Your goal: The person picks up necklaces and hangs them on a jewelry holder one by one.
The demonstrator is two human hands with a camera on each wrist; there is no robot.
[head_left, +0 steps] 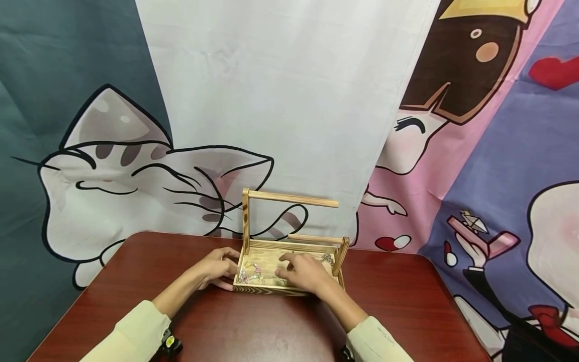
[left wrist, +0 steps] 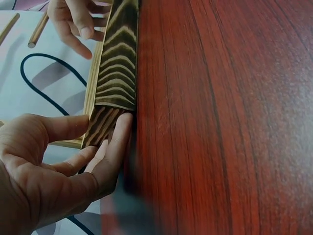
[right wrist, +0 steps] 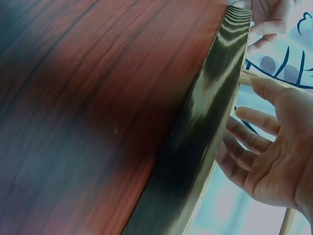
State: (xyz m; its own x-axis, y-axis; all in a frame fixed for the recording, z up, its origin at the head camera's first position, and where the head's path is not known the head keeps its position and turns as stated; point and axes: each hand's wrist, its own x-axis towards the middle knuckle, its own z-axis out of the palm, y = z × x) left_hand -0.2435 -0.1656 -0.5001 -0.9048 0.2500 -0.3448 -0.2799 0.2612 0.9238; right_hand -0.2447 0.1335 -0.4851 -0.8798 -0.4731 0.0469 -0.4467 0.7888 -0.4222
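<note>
A wooden jewelry stand (head_left: pixel 271 290) with a shallow tray and bars on posts stands on the table. My left hand (head_left: pixel 216 269) grips the tray's left end. In the left wrist view, the thumb of that left hand (left wrist: pixel 54 166) touches the rim and its fingers lie against the front corner. Over the tray hovers my right hand (head_left: pixel 305 271), fingers relaxed and slightly bent; nothing shows between the fingers of this right hand (right wrist: pixel 279 147) in its wrist view. A pastel beaded bracelet (head_left: pixel 258 270) lies in the tray's left part. Silvery chain jewelry (head_left: pixel 327 258) lies at the right.
The stand rests near the back edge of a reddish-brown table (head_left: pixel 253 332). A taller bar (head_left: pixel 294 199) rises from the left post, and a lower bar (head_left: pixel 314 239) extends from the right post. Behind hangs a cartoon-printed cloth (head_left: pixel 289 100).
</note>
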